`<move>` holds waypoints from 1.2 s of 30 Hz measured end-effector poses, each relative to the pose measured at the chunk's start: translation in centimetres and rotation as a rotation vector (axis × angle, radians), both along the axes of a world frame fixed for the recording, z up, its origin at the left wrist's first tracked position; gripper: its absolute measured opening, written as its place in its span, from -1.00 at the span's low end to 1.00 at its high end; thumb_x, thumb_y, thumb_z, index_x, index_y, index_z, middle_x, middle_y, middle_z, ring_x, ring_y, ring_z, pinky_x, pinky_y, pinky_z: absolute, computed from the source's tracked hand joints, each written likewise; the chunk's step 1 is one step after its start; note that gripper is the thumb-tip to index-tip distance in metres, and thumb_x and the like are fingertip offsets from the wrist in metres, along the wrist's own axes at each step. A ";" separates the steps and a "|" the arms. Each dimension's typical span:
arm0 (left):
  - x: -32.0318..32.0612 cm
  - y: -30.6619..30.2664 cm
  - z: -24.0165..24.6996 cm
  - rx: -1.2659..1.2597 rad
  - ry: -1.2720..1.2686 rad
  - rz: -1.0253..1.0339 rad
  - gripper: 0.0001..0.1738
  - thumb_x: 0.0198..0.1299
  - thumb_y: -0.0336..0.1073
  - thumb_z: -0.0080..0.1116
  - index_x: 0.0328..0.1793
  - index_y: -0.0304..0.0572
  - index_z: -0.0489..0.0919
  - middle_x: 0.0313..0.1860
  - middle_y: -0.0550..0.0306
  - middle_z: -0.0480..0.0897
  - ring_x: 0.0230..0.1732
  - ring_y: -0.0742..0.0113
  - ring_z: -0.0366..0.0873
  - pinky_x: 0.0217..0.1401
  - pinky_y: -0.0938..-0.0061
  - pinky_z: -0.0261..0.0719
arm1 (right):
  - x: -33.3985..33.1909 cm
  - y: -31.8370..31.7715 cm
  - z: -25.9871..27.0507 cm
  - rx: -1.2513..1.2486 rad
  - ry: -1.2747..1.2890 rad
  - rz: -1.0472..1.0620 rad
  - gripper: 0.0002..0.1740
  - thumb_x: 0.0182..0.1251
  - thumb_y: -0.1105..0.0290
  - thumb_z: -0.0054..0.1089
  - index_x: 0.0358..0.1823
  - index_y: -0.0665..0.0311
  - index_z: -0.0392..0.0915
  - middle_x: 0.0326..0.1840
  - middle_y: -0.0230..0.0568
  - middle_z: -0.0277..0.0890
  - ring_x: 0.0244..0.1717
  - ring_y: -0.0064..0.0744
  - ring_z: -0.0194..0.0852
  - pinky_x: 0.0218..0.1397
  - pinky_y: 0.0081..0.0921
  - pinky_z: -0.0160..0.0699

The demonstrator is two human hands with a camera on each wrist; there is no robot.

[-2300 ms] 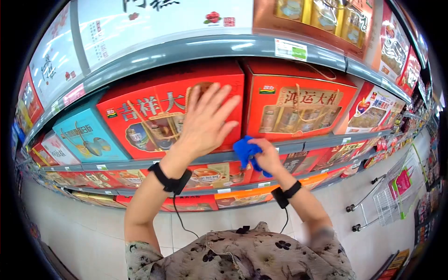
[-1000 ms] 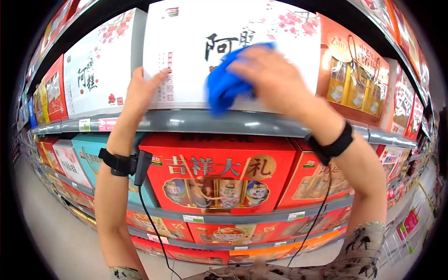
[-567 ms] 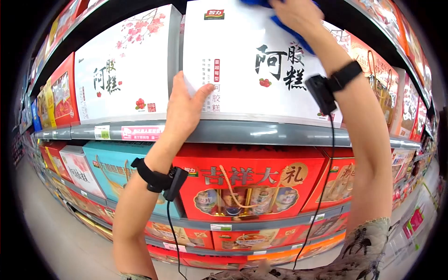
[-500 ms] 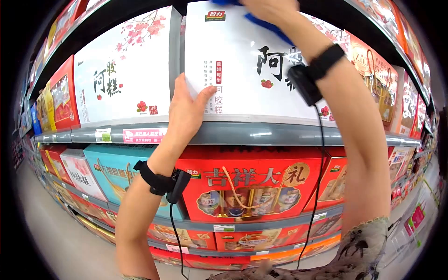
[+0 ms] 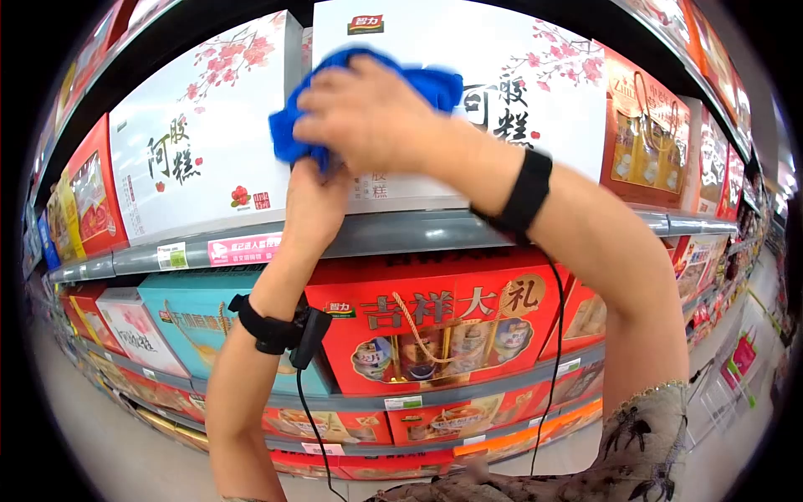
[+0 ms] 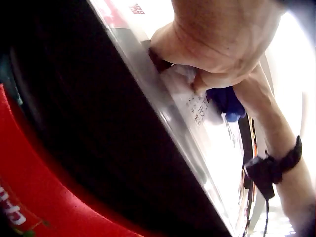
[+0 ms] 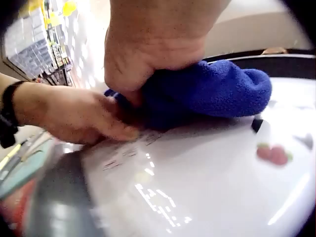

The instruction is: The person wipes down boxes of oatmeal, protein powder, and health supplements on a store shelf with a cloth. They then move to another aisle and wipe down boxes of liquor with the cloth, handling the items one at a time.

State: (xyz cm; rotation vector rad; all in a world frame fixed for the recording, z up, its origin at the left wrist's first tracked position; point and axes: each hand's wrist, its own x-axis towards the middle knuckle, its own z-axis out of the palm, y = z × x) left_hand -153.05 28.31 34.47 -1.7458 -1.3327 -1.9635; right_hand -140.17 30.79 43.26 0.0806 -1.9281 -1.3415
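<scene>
A large white gift box (image 5: 468, 42) with black lettering and pink blossoms stands on the upper shelf. My left hand (image 5: 316, 205) grips its lower left edge, thumb on the front face and fingers round the side. My right hand (image 5: 376, 117) holds a bunched blue cloth (image 5: 435, 88) against the upper left of the front, just above the left hand. In the right wrist view the cloth (image 7: 222, 91) lies on the glossy box face, and the left thumb (image 7: 123, 132) shows beside it. The left fingertips are hidden.
Another white box (image 5: 226, 125) stands to the left, an orange gift box (image 5: 644, 167) to the right. Below the grey shelf edge (image 5: 418, 233) are a red gift box (image 5: 452, 293) and a teal box (image 5: 184, 301). A shopping cart (image 5: 736, 376) stands at right.
Both hands have risen from the red boxes to the white box, where the left has taken hold of its edge. The right hand has swept the cloth along the top, then down and left.
</scene>
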 end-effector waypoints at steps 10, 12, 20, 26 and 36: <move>2.7 -5.2 -0.8 -0.155 0.078 -0.117 -0.32 -0.05 -0.40 0.35 0.21 -0.40 0.31 0.00 -0.09 0.52 0.07 0.20 0.50 0.19 0.39 0.42 | 6.8 -0.2 -5.2 -0.212 -0.187 0.034 -0.69 0.04 0.43 0.19 -0.11 0.06 0.53 -0.10 -0.33 0.52 0.03 -0.31 0.49 0.03 -0.34 0.38; 1.2 -3.1 -2.0 -0.104 0.121 -0.001 -0.22 -0.03 -0.37 0.34 0.30 -0.49 0.21 0.09 -0.19 0.46 0.15 0.11 0.46 0.25 0.35 0.37 | 9.2 0.8 -4.4 -0.112 -0.130 -0.020 -0.68 0.04 0.42 0.23 -0.11 0.01 0.54 -0.12 -0.31 0.54 0.00 -0.30 0.51 0.08 -0.32 0.40; 1.8 -2.8 -2.8 -0.039 0.173 0.142 -0.01 0.03 -0.30 0.31 0.45 -0.62 -0.02 0.35 -0.34 0.20 0.39 -0.08 0.21 0.43 0.28 0.18 | 24.4 7.7 0.1 -0.393 0.691 -0.061 -0.55 0.14 0.41 0.13 0.12 0.18 0.49 0.04 -0.04 0.53 0.06 -0.01 0.50 0.15 -0.26 0.47; 0.9 -2.1 -3.0 -0.018 0.106 0.067 -0.11 0.13 -0.19 0.26 0.44 -0.57 0.09 0.34 -0.34 0.26 0.34 -0.04 0.30 0.38 0.29 0.24 | 19.3 4.3 -6.6 -0.417 0.592 -0.004 -0.56 0.00 0.54 0.10 0.01 0.21 0.53 -0.07 -0.04 0.56 -0.01 -0.01 0.51 0.10 -0.22 0.47; 1.4 -8.4 -10.2 0.149 0.431 0.150 -0.29 0.18 -0.41 0.12 0.46 -0.36 0.16 0.46 -0.14 0.22 0.50 0.05 0.10 0.51 0.22 0.01 | 11.2 -5.3 -26.9 -0.996 -0.692 0.377 -0.54 -0.08 0.43 0.24 -0.02 0.14 0.52 -0.03 -0.14 0.47 -0.02 -0.18 0.49 -0.03 -0.29 0.49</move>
